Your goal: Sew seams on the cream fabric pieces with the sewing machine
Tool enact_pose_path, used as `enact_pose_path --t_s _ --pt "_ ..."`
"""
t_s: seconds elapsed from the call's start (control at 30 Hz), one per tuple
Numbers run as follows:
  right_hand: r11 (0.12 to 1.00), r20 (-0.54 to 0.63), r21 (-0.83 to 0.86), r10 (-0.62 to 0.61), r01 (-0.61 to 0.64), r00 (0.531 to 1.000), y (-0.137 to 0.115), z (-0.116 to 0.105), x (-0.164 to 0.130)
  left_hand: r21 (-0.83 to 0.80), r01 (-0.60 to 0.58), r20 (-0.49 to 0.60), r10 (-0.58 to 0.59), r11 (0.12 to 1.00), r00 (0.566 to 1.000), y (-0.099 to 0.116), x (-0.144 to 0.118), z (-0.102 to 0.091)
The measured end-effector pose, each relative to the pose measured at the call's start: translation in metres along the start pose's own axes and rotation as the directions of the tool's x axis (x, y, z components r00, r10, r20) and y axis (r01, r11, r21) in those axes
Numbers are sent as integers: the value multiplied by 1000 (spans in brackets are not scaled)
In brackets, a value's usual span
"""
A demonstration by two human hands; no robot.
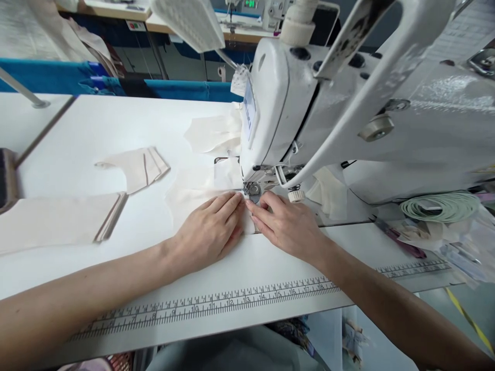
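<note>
Two hands — one fabric piece

left hand: bare, no glove, no rings
right hand: bare too, short nails
forearms: no sleeves, no watch, no bracelet showing

I am reaching both bare forearms in from the lower corners, so that they are converging toward the middle. My left hand is lying palm down and flat, its fingers stretched out side by side and pointing up and to the right. My right hand is also turned palm down, with its wrist bending slightly, its knuckles raised a little and its fingertips pointing left toward the other hand. The tips of both hands are nearly meeting, just beside one another. Neither grip is closing around anything; both are pressing flat and open.
</note>
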State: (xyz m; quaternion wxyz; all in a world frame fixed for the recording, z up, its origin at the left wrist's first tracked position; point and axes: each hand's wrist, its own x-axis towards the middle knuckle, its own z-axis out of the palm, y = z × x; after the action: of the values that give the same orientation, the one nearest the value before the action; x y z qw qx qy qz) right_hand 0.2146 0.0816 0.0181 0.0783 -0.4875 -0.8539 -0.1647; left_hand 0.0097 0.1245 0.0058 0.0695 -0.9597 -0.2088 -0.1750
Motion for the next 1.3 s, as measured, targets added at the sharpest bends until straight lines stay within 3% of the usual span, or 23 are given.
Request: enact_pose_path --t_s 0.77,0.93,1.13,1.3 --pt "999 58 -35 40 -38 997 -3 -3 4 -88 26 45 -22 996 999 -4 1 -1" --pt "999 15 25 33 -33 999 1 0 0 -87 31 27 -29 996 999 -6 2 1" --pt "948 -118 206 269 -241 956 28 17 -1 -100 39 37 -36 994 999 -6 3 -1" --pt "919 -115 275 322 -281 940 39 25 2 -69 33 45 -30 997 999 -5 3 -2"
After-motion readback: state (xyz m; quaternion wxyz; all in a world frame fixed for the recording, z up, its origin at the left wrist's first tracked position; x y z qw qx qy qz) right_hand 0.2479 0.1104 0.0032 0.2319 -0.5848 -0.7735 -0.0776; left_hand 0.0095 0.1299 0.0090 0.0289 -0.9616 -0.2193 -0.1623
